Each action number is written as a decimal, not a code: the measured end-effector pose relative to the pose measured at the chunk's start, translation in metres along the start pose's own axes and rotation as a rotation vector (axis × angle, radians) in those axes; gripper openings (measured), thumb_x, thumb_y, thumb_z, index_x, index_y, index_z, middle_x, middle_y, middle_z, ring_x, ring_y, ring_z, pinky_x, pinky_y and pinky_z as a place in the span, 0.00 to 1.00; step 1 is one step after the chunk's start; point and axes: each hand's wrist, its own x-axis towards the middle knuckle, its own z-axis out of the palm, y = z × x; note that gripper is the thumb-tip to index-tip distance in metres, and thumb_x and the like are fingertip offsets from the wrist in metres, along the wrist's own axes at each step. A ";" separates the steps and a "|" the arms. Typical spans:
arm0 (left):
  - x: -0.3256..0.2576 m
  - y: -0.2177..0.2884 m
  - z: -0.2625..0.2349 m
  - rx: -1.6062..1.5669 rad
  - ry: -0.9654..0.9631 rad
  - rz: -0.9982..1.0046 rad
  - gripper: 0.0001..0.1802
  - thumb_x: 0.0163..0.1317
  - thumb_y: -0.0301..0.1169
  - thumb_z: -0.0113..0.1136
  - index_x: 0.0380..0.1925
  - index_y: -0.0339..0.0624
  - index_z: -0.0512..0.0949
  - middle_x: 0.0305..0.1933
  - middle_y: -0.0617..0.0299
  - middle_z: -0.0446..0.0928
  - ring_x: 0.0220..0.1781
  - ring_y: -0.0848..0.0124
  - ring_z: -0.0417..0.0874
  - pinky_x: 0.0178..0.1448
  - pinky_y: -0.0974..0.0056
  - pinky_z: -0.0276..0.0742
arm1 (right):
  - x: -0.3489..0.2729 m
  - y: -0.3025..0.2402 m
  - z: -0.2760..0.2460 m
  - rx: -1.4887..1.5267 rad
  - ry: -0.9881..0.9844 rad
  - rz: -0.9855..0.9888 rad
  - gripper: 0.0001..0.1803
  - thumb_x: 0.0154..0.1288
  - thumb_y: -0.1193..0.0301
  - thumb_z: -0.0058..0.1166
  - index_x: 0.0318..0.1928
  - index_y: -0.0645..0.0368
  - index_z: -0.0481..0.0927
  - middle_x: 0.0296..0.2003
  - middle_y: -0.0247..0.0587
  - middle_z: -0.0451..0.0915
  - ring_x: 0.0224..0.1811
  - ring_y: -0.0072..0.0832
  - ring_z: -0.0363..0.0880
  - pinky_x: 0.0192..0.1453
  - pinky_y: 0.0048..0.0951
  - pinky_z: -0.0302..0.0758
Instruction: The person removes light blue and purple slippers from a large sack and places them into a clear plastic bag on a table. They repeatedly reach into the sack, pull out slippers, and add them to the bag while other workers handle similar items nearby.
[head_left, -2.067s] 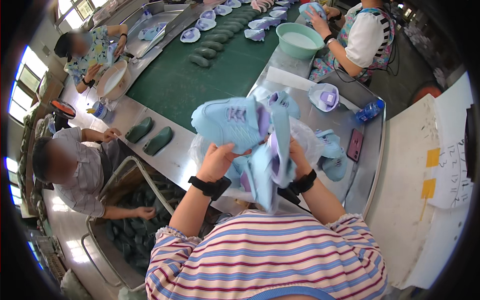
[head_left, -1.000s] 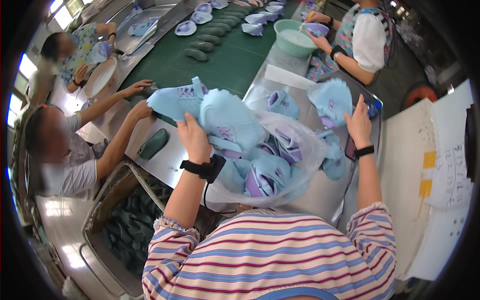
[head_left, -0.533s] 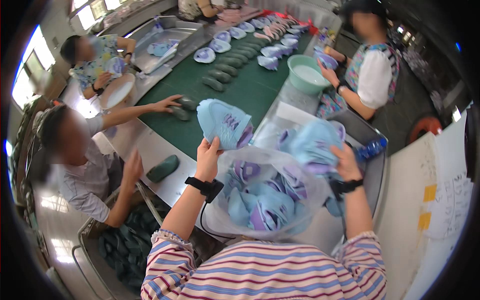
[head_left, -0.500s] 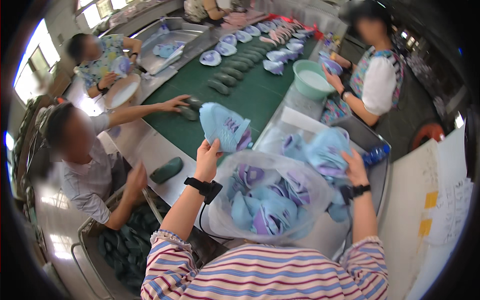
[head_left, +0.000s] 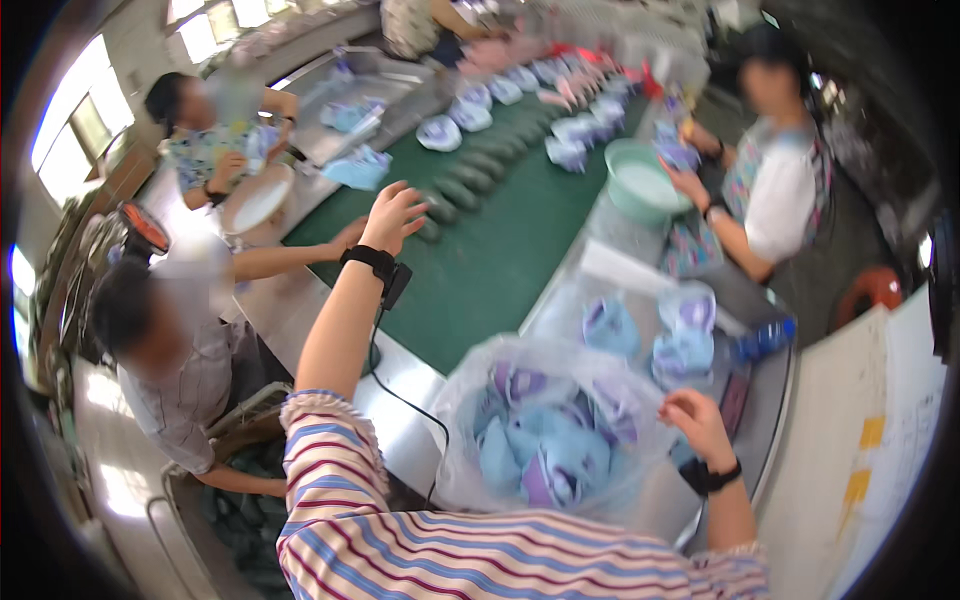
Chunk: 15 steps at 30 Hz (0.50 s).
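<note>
My left hand [head_left: 395, 217] reaches out over the green conveyor belt [head_left: 425, 310], fingers apart and holding nothing. Just beyond it, a light blue shoe upper [head_left: 358, 168] lies at the belt's left edge. My right hand [head_left: 698, 425] hovers beside the rim of a clear plastic bag [head_left: 455, 400], its fingers loosely bent with nothing visible in them. Inside the bag are several blue and purple shoe uppers [head_left: 550, 440]. More uppers, including one blue upper [head_left: 610, 325] and a blue-purple one [head_left: 685, 350], rest on the metal table beyond the bag.
Dark green shoe lasts [head_left: 460, 190] line the belt, with purple-white uppers [head_left: 438, 133] alongside. A person at left reaches a hand [head_left: 345, 240] to the belt; another works at a green basin [head_left: 640, 185]. A blue bottle [head_left: 768, 340] lies at right; a cart of lasts [head_left: 250, 520] stands lower left.
My left hand has moved forward and let go of a blue upper, which now lies past it. My right hand has released another upper and drawn back toward the bag.
</note>
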 end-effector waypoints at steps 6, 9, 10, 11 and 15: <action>-0.161 -0.064 0.125 0.830 -1.388 -0.204 0.23 0.63 0.42 0.52 0.52 0.37 0.69 0.53 0.53 0.73 0.55 0.62 0.73 0.59 0.59 0.67 | 0.017 0.050 0.058 -0.773 -0.090 -0.350 0.16 0.58 0.70 0.52 0.46 0.64 0.73 0.33 0.45 0.77 0.37 0.41 0.76 0.43 0.36 0.72; -0.204 -0.138 0.117 1.116 -1.512 0.485 0.27 0.57 0.40 0.58 0.53 0.38 0.67 0.57 0.47 0.68 0.61 0.54 0.66 0.62 0.54 0.63 | 0.024 0.068 0.034 -0.965 0.203 -0.445 0.17 0.56 0.72 0.52 0.47 0.63 0.72 0.34 0.45 0.75 0.39 0.41 0.74 0.45 0.38 0.71; -0.205 -0.156 0.120 1.077 -1.429 0.468 0.28 0.55 0.39 0.60 0.54 0.39 0.67 0.57 0.45 0.67 0.61 0.52 0.64 0.62 0.54 0.62 | 0.027 0.065 0.020 -0.881 0.146 -0.299 0.17 0.56 0.71 0.52 0.47 0.63 0.72 0.35 0.45 0.75 0.40 0.41 0.74 0.45 0.38 0.70; -0.206 -0.161 0.128 1.037 -1.345 0.446 0.30 0.53 0.38 0.62 0.54 0.39 0.67 0.57 0.44 0.66 0.62 0.50 0.63 0.62 0.53 0.62 | 0.030 0.060 0.006 -0.791 0.088 -0.156 0.17 0.56 0.71 0.52 0.47 0.62 0.72 0.36 0.46 0.74 0.41 0.41 0.73 0.46 0.38 0.70; -0.196 -0.172 0.173 1.141 -1.023 0.740 0.25 0.49 0.32 0.61 0.49 0.39 0.69 0.49 0.47 0.71 0.56 0.50 0.68 0.57 0.54 0.66 | 0.029 0.053 -0.004 -0.901 0.016 -0.062 0.20 0.54 0.71 0.53 0.49 0.61 0.72 0.38 0.47 0.73 0.45 0.43 0.72 0.48 0.38 0.70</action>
